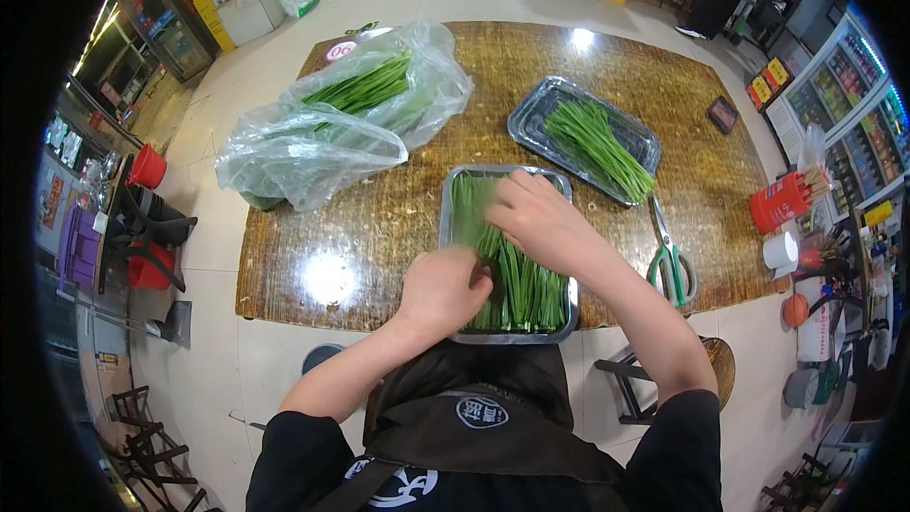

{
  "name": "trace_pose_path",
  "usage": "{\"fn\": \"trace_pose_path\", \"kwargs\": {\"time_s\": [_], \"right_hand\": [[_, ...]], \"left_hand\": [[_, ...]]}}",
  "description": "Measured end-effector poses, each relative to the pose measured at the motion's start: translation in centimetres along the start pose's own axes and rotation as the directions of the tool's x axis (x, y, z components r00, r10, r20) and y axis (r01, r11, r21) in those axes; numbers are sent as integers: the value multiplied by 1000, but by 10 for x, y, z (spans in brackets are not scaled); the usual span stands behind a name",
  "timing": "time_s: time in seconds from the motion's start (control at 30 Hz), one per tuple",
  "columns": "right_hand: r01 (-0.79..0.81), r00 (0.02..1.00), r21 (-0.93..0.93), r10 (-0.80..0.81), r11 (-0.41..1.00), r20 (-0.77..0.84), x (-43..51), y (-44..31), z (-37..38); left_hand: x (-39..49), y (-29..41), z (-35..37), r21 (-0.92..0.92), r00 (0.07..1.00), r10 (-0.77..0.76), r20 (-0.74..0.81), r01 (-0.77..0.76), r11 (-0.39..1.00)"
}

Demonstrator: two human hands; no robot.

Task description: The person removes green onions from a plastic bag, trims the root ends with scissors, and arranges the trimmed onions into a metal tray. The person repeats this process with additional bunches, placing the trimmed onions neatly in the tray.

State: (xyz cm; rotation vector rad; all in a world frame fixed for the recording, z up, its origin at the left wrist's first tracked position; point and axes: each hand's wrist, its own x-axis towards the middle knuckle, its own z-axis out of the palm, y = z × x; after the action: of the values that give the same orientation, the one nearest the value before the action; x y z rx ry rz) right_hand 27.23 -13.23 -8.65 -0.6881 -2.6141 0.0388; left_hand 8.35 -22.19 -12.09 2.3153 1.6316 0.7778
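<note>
A clear-walled plastic tray (574,306) sits at the near table edge before me, filled with cut garlic chives (530,291) laid lengthwise. Over its far part, my right hand (537,217) bends its fingers down and pinches some chives, which are blurred by motion. Low over the tray's left side is my left hand (442,291), its fingers curled and thumb bent; its fingertips are partly hidden, so any hold is unclear. Farther right, a second plastic tray (530,114) bears a bundle of chives (597,142) lying slantwise, with its ends over the rim.
A plastic bag (313,163) with more chives covers the table's left part. Green-handled scissors (668,263) lie at right, touching or close to the second tray. A phone-like dark object (722,115), a red chopstick holder (782,203) and a paper roll (780,252) are farther right. A wooden stool (718,370) stands below.
</note>
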Motion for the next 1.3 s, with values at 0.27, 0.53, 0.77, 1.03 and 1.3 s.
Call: {"fn": "trace_pose_path", "kwargs": {"time_s": [0.27,0.53,0.77,1.03,1.3], "right_hand": [[-115,992,129,120,985,-31,-13,0,7],[-146,966,89,123,985,226,-69,-22,8],[-197,951,113,162,974,262,-73,-24,2],[-268,944,113,238,957,229,-93,-30,-16],[-481,867,170,496,860,-55,-100,2,-37]], "left_hand": [[0,-5,-21,-140,990,-130,54,136,981],[14,-40,-18,-163,947,289,137,-266,950],[10,-44,-17,-134,953,286,102,-272,953],[3,-40,-35,-164,919,349,181,-322,932],[1,-29,-46,-239,943,278,182,-231,943]]}}
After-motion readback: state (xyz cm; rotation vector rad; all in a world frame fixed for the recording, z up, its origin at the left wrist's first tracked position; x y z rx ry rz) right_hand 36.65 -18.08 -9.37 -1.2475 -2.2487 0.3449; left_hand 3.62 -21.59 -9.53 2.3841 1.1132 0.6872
